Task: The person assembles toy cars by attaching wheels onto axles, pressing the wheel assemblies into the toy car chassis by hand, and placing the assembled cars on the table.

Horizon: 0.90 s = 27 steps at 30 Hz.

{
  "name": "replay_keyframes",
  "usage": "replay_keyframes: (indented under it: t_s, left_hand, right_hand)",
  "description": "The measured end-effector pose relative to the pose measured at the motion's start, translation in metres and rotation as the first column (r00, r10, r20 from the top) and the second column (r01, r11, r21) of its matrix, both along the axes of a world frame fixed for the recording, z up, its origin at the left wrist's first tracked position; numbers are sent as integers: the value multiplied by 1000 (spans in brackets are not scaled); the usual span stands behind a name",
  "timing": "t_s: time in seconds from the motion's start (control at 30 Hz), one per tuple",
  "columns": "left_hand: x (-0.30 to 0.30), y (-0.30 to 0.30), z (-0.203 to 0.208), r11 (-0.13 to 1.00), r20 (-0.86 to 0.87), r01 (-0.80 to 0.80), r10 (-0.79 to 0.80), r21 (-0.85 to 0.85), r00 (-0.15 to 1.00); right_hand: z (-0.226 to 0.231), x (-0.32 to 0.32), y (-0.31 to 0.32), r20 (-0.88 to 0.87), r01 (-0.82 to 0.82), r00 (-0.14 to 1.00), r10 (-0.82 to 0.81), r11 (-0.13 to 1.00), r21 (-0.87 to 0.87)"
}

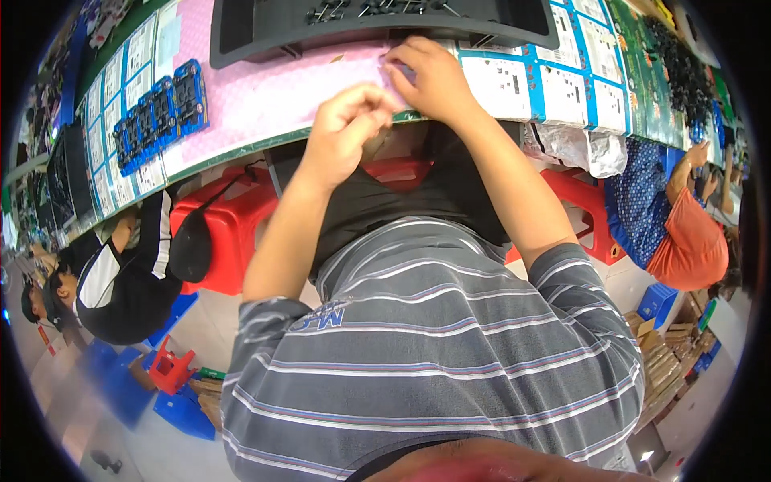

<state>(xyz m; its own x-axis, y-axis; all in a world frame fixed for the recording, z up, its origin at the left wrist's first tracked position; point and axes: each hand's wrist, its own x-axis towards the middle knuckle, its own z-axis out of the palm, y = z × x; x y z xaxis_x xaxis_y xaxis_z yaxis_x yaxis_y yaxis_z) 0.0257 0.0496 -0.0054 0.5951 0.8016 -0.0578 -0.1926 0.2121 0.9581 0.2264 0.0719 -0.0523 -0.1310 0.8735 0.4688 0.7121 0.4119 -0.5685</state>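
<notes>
My left hand (347,132) is raised over the table's front edge, its fingers curled in toward the thumb. Whatever may be between those fingertips is hidden. On the pink mat (265,100), close under the front wall of a black tray (393,36), lies my right hand (431,79). Its fingers are bent a little and the thumb stands apart; I see nothing held in it. Inside the tray are several small black parts (393,8), some with thin metal pins. A small brownish scrap (336,58) rests on the mat near the tray.
Several blue-and-black wheeled pieces (163,114) stand in a row at the left. Printed sheets with blue borders (564,92) cover the table on the right. A crumpled clear plastic bag (604,153) hangs over the edge. Seated people (689,241) and red stools (225,233) flank me.
</notes>
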Motion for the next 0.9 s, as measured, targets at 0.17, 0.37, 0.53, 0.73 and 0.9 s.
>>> replay_keyframes:
  t_s: [0.17, 0.37, 0.53, 0.73, 0.9]
  left_hand:
    - [19, -24, -38, 975, -16, 221, -220, 25, 975]
    - [77, -38, -47, 702, -278, 635, -571, 322, 772]
    - [118, -59, -61, 385, -482, 880, -736, 279, 475]
    - [133, -50, -64, -65, -626, 943, -762, 326, 164]
    - [130, -36, -64, 5, -585, 907, -763, 420, 275]
  right_hand:
    - [2, 2, 0, 42, 48, 998, -48, 999, 4]
    - [2, 2, 0, 68, 14, 998, -12, 1000, -22]
    - [0, 4, 1, 61, 29, 998, -27, 999, -29]
    - [-4, 5, 2, 26, -14, 1000, 14, 1000, 0]
    - [-1, 0, 5, 27, -32, 999, 32, 999, 0]
